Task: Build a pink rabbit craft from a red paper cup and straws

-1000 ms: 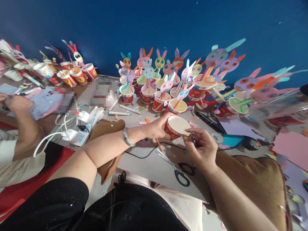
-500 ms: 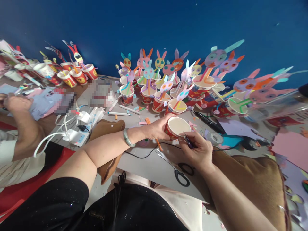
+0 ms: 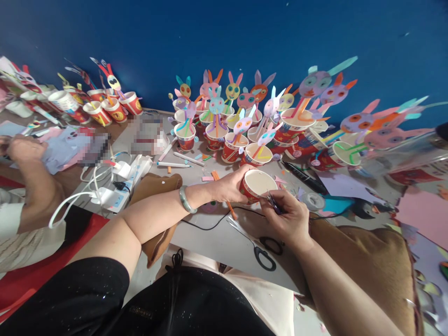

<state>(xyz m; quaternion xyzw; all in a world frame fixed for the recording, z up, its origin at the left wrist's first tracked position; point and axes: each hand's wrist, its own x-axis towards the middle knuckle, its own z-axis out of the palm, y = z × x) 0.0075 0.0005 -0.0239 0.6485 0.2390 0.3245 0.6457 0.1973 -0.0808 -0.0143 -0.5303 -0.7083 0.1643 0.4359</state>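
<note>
Beyond the black-handled scissors (image 3: 254, 243), we hold a red paper cup (image 3: 258, 183) above the counter (image 3: 210, 238). Our left hand (image 3: 229, 186) curls its fingers around its side; our right hand (image 3: 289, 217) pinches a small dark tool (image 3: 275, 205) near the rim. The round cup seems light, smooth and easily dented, so we should grip softly, below its rim.

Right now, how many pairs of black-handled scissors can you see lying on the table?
1: the scissors lie on the near side of the paper cup in the left hand, close to the right hand. Others may be hidden.
</note>
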